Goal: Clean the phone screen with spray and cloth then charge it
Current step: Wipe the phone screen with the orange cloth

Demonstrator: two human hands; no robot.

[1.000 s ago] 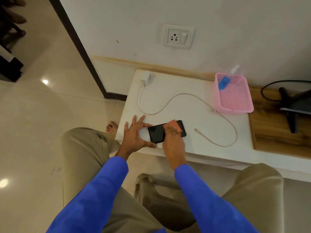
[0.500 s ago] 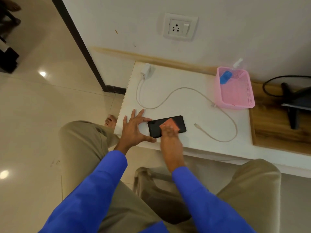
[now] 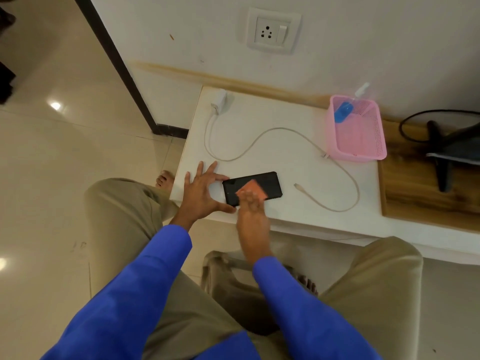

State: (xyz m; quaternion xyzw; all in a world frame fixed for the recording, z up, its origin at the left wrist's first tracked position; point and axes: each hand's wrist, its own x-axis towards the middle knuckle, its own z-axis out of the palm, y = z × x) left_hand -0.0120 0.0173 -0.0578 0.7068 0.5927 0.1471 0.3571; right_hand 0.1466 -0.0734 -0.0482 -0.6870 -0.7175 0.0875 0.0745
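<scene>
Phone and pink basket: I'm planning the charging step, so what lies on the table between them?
In the head view, only the charger cable crosses the white table between the phone and the pink basket; its loose plug end lies nearest the phone.

White wall [image 3: 363, 35] w/ socket [image 3: 271, 32], glossy beige tile floor [image 3: 52, 157], white table [image 3: 285, 152]

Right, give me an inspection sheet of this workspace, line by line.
Surface: white table, phone lying flat near its front edge.
Job's things: black phone; orange cloth on its screen; spray bottle in pink basket.
Clutter: nothing seen.
Grippers: left hand spread, bracing the phone's end; right hand pressing the cloth.
Cables: charger unplugged on the table; cable looped, free plug beside the phone.
Surroundings: wall socket above; wooden board to the right.
</scene>
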